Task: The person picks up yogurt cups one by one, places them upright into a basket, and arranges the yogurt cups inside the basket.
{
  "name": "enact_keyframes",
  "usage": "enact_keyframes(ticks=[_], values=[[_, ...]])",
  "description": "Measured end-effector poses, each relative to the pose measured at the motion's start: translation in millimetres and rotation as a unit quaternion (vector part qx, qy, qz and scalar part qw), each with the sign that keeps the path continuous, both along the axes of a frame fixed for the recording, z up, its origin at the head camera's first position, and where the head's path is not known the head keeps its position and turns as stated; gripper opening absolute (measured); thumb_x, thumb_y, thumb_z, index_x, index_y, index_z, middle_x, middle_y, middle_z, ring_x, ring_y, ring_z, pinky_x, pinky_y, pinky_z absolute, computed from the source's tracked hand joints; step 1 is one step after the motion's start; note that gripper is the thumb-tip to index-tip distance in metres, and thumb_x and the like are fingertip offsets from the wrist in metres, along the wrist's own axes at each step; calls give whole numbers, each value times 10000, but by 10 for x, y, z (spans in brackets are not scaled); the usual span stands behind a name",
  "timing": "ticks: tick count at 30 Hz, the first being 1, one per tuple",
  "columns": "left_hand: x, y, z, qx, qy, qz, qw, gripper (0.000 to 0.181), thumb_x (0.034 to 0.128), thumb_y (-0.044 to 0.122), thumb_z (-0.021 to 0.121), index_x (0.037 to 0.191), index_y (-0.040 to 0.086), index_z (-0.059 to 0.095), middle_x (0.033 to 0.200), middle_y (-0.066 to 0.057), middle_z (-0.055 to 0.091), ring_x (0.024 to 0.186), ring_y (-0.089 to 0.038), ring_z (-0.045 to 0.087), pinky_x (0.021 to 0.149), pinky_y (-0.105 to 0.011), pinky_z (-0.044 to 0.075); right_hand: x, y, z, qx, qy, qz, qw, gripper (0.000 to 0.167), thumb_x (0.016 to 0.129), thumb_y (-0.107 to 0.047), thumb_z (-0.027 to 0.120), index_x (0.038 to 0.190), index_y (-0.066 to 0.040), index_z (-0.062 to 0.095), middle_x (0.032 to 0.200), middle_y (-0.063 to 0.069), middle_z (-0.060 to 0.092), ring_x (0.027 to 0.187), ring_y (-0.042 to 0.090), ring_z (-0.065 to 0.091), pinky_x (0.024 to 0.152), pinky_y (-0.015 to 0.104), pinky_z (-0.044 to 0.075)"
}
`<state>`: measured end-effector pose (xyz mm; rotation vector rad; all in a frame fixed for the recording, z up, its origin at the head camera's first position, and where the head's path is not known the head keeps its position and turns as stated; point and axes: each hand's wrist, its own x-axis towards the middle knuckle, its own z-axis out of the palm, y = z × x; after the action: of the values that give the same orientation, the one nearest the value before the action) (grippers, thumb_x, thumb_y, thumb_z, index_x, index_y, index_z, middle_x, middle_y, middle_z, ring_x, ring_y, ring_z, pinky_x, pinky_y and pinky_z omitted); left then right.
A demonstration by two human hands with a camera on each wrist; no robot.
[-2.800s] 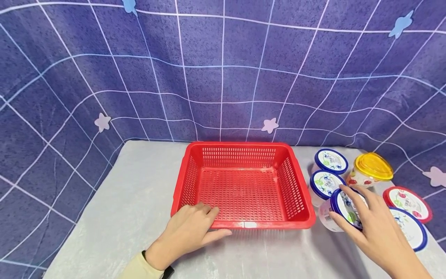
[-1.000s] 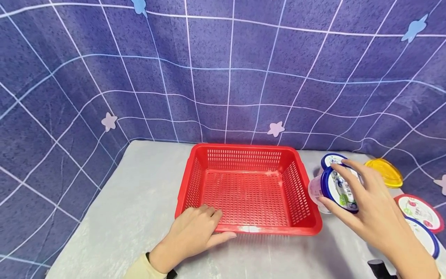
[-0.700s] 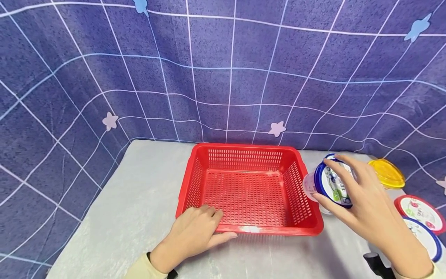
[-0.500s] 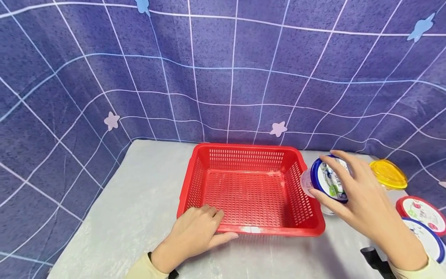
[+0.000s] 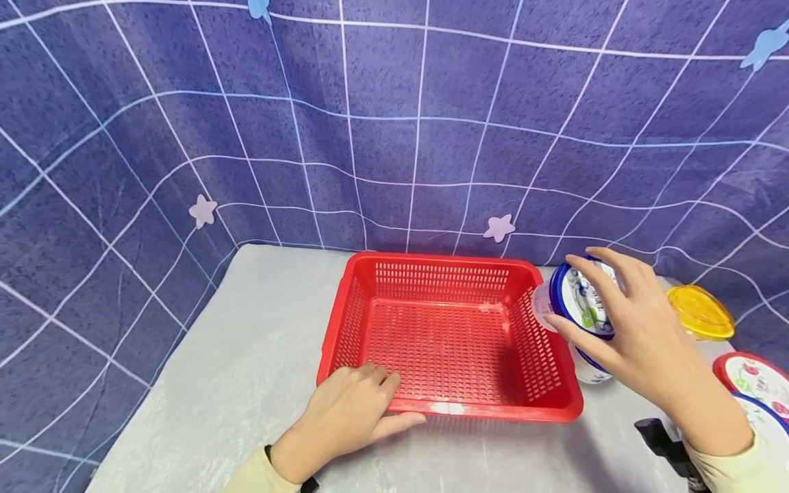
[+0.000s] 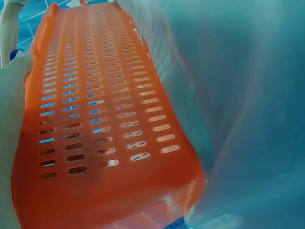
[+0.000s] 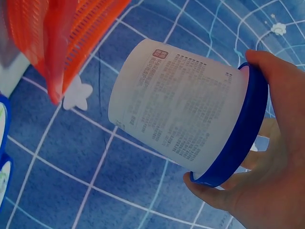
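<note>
Up in the pinching right hand [image 5: 647,329], the blue-lidded tub [image 5: 582,301] is now raised within reach of the red basket [image 5: 437,349] the left hand [image 5: 354,404] grips!

In the head view I have a purple-blue cloth [image 5: 394,144] hanging behind the table [image 5: 246,329] and along its left side, rippling in soft folds. Thin white and pale blue lines [image 5: 418,118] cross it as a wavy grid. I can make out a lilac star [image 5: 203,211] low on the left and another lilac star [image 5: 499,228] right of centre; two light blue shapes [image 5: 767,48] sit near the top. The table is pale grey, faintly mottled. On my right wrist feed, the cloth looks bluer, with a white flower shape [image 7: 278,28] at upper right.
</note>
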<state>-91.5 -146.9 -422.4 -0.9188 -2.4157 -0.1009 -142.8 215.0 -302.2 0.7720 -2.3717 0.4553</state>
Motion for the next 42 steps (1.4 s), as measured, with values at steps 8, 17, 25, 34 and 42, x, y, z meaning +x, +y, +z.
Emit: enact_keyframes(ticks=[8,17,25,34,42], values=[[-13,22,23,66,-41,-12,10000,626,904,742,458,635,180,389,535,67,360,432,-116,390,424,-218,151,-75,-73,-21,98,-33,222,9997,831,811,-630,711,1453,-148,500,1428,205,464,1290,411,423,943,606,408],[-20,34,39,75,5,-2,10000,627,895,752,460,641,182,403,539,70,356,429,-120,398,427,-221,143,-245,-114,91,270,154,471,9984,865,801,-548,748,1488,-120,445,1392,221,473,1247,407,436,890,593,424],[-25,51,36,-10,17,-26,10000,630,908,748,437,642,178,417,540,60,373,447,-128,403,425,-228,162,-344,-167,74,349,-20,650,9973,913,754,-400,823,1514,-125,397,1420,190,464,1281,386,421,1000,547,365],[-13,43,19,7,-85,-41,10000,634,907,746,446,633,177,391,537,56,353,439,-127,372,419,-234,164,-485,-209,-40,585,-141,635,9962,912,764,-420,812,1516,-118,392,1378,194,474,1232,399,449,1006,557,353],[9,3,-9,-19,-128,69,9999,625,913,746,432,643,182,421,548,58,390,456,-123,403,427,-228,160,-632,-316,-136,753,-146,814,9937,828,789,-463,794,1401,-7,472,1360,191,491,1220,380,467,1026,544,351]])
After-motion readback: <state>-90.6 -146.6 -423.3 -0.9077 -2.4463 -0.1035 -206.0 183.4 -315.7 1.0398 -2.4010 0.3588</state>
